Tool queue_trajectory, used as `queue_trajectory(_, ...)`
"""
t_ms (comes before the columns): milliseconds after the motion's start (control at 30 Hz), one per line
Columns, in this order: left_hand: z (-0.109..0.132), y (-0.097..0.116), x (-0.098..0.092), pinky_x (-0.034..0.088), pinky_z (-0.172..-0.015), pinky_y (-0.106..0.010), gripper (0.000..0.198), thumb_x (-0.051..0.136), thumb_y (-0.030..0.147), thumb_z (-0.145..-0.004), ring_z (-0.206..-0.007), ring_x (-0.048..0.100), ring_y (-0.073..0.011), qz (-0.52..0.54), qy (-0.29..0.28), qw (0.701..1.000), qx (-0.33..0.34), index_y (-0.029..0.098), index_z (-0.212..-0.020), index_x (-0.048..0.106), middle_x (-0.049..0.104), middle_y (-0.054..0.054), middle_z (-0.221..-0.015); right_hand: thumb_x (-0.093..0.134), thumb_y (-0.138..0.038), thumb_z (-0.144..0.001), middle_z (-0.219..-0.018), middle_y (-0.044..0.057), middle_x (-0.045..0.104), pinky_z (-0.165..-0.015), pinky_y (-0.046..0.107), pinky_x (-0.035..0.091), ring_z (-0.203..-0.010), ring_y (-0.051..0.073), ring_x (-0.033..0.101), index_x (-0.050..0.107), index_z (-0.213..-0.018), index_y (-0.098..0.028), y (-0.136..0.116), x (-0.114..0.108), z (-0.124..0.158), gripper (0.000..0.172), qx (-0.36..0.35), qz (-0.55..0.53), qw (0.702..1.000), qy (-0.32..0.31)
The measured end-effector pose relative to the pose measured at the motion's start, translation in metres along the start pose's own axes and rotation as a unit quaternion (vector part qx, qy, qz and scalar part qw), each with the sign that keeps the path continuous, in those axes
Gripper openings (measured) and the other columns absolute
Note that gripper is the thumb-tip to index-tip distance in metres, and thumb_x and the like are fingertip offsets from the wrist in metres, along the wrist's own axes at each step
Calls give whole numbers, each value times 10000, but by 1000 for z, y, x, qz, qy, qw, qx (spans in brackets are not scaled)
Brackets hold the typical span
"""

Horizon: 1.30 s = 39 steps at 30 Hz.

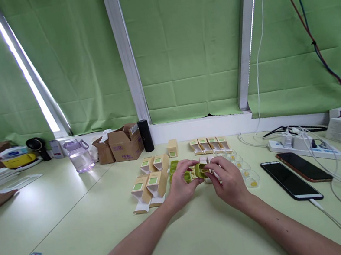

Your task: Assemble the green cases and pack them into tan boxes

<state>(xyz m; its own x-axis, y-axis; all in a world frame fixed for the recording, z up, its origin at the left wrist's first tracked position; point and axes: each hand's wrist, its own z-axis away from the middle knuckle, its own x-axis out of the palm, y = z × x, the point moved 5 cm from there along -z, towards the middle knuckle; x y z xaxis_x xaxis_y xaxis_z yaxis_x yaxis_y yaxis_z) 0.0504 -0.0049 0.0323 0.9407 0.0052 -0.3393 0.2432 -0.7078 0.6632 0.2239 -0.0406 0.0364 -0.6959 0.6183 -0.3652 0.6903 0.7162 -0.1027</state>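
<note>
l hand (pixel 182 184) clamps cup (pixel 200 171); r hand (pixel 230 180) tips at its edge, can't tell if gripping; prob light, stiff, slick plastic, best held by sides btwn fingertips

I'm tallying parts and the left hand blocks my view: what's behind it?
Small green pieces show past its far edge and between its thumb and fingers. The left hand covers the rest, so their full number cannot be seen.
</note>
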Motion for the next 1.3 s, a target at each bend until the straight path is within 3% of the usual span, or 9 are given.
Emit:
queue_trajectory(400,2,9,0,564,-922,-381,460,866,91,-746,-1048,633,-229,-6,-7,1000,19,233,-1157,714,654,-67,-1135,576,-141,-1008,-817,54,637,-661,344,363,-744,202,517,670,-974,-201,-7,-3,-3,117,-40,35,999,3)
queue_trajectory(1067,3,10,2,534,-1023,-439,426,901,155,-755,-1166,609,-272,-2,-20,999,49,226,-1140,736,688,-89,-1119,562,-142,-1008,-732,36,602,-661,353,363,-725,216,498,650,-922,-221,-5,3,0,146,-51,22,998,-22)
queue_trajectory(1200,2,6,2,527,-1044,-449,424,890,162,-767,-1191,603,-277,-3,-20,998,52,226,-1157,736,686,-97,-1144,586,-146,-994,-758,42,632,-667,350,389,-738,218,529,675,-991,-216,-3,1,0,113,-55,2,998,-35)
queue_trajectory(1300,1,4,-1,536,-1027,-442,424,871,145,-773,-1177,610,-274,-5,-12,999,50,222,-1166,731,685,-97,-1143,573,-135,-976,-827,61,671,-672,362,436,-770,232,582,669,-1153,-214,-2,-1,-1,217,-62,-26,996,-55)
